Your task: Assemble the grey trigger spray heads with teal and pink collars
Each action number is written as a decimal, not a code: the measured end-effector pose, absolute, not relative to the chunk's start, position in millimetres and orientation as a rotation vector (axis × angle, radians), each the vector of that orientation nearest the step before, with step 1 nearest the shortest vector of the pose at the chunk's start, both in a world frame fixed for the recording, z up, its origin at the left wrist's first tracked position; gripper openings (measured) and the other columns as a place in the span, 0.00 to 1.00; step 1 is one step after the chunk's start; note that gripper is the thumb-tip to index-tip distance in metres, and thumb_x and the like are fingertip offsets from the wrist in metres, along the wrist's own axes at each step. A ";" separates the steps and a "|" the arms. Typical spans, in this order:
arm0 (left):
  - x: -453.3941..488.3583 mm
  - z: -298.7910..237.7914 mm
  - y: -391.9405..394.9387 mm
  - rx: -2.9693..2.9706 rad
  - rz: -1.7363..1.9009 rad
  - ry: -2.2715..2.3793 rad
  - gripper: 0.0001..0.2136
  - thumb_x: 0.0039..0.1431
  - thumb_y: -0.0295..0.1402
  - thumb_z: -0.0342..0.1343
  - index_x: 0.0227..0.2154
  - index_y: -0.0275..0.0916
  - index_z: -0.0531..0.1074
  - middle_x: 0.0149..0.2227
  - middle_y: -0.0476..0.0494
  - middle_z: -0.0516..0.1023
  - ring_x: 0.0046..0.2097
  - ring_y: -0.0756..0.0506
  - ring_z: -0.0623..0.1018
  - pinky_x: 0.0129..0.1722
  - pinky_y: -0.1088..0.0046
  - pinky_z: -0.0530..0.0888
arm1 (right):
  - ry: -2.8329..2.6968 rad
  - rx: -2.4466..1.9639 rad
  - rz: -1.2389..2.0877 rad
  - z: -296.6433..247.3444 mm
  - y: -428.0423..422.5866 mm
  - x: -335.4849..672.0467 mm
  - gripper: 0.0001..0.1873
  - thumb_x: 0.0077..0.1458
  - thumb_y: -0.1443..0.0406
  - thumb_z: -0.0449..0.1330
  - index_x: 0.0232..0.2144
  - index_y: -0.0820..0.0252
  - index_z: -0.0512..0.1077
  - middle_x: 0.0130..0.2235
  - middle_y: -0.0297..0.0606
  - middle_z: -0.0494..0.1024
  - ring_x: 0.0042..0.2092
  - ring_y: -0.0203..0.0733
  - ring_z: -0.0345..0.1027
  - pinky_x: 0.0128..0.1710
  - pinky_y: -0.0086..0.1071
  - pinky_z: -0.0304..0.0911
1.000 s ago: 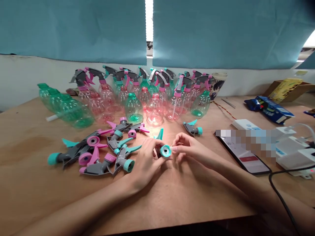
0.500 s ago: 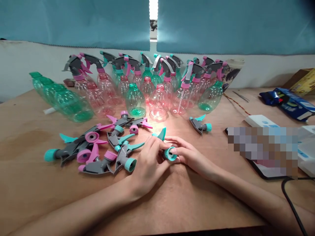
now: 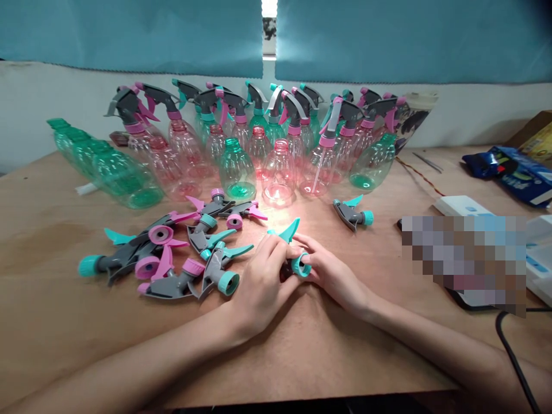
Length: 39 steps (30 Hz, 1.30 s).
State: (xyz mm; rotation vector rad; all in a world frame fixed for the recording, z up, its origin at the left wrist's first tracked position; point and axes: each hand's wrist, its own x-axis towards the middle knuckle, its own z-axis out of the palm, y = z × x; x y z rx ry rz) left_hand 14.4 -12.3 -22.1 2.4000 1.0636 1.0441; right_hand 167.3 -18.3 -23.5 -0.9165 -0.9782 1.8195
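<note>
A grey spray trigger head with turquoise lever and collar (image 3: pixel 301 265) is held between both hands above the table's near middle. My left hand (image 3: pixel 269 273) wraps round its body, which it mostly hides. The fingers of my right hand (image 3: pixel 334 276) pinch the turquoise collar, whose open end faces me. Left of my hands lies a pile of loose trigger heads (image 3: pixel 172 284), some pink and some turquoise. One more turquoise trigger head (image 3: pixel 353 215) rests apart, beyond my right hand.
Behind stand rows of clear pink bottles (image 3: pixel 279 172) and green bottles (image 3: pixel 238 169), several topped with trigger heads. At right are a blurred-out phone-like device (image 3: pixel 463 264), a white power strip (image 3: pixel 463 205), a blue packet (image 3: pixel 513 172) and a black cable (image 3: pixel 511 351).
The turquoise lever and collar have turned slightly in my hands, the collar now facing more to the right. The view has tipped down a little. Both hands keep their hold.
</note>
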 end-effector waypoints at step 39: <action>15.8 -23.8 -18.4 2.609 0.994 1.041 0.02 0.60 0.29 0.54 0.32 0.39 0.67 0.34 0.45 0.70 0.38 0.45 0.69 0.37 0.68 0.68 | -0.914 -0.847 1.766 -14.1 -25.5 157.6 0.15 0.36 0.69 0.51 0.32 0.53 0.61 0.43 0.34 0.72 0.46 0.44 0.65 0.39 0.32 0.64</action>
